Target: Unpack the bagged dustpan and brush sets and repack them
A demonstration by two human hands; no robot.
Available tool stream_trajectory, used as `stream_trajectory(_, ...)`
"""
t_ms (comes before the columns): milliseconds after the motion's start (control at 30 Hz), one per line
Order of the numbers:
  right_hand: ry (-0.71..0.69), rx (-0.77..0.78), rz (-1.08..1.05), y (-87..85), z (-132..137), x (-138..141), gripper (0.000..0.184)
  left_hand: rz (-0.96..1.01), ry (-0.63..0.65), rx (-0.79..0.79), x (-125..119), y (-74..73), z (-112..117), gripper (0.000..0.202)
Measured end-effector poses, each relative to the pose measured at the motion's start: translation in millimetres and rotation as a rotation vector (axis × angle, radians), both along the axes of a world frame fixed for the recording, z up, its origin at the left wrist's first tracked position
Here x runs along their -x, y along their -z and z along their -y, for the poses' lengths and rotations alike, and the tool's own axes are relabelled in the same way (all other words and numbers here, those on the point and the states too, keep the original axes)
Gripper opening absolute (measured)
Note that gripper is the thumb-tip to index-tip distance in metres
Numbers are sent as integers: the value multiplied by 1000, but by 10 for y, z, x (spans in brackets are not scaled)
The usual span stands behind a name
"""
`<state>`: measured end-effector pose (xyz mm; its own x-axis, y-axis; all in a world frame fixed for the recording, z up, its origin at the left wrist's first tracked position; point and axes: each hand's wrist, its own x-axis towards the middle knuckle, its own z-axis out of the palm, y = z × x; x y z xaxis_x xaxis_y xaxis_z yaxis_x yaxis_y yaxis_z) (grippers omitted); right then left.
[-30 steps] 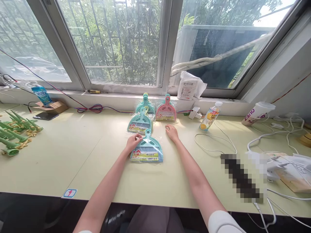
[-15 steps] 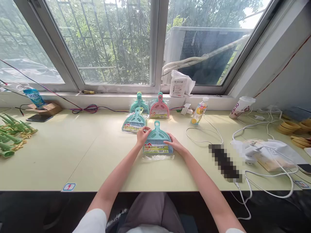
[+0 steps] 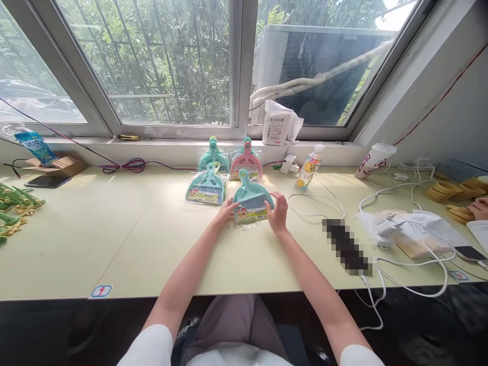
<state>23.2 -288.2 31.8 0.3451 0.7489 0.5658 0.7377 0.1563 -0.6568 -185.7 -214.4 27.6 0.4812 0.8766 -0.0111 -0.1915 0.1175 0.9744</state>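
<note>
A teal dustpan and brush set (image 3: pixel 251 195) in clear wrap, with a printed label across its lower part, is held between my two hands. My left hand (image 3: pixel 225 212) grips its left edge, thumb over the front. On the right edge, my right hand (image 3: pixel 278 211) is closed with the thumb on the front and the fingers behind. The set tilts, its handle leaning left. Just behind it stand another wrapped teal set (image 3: pixel 208 187) to the left, a green set (image 3: pixel 214 157) behind that one, and a pink set (image 3: pixel 246 160).
On the right are a drink bottle (image 3: pixel 309 166), a paper cup (image 3: pixel 375 160), white cables and a pixelated dark object (image 3: pixel 347 247). Green plastic pieces (image 3: pixel 17 203) lie far left, near a phone (image 3: pixel 48 181). Another person's hand (image 3: pixel 478 208) shows at the right edge.
The held dustpan set has risen and tipped, its handle now leaning left. My right hand has bent its fingers round the edge. Another person's hand has come into view at far right.
</note>
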Motion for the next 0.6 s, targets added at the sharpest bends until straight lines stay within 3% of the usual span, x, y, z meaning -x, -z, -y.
stream_trajectory(67,-59,56,6,-29,49,96,39,59,-66,-1,-9,-13,-6,57)
stream_trajectory(133,-162,154,-85,-19,58,153,50,140,-101,8,-9,-36,1,64)
stream_trajectory(300,-334,330,-517,127,-63,165,52,236,-99,-2,6,-98,48,73)
stream_trajectory(433,-259,239,-735,184,-171,64,45,211,-58,9,-14,-97,59,76)
stream_trajectory(600,-143,187,-904,106,-202,-229,35,206,-84,0,-27,-43,3,71)
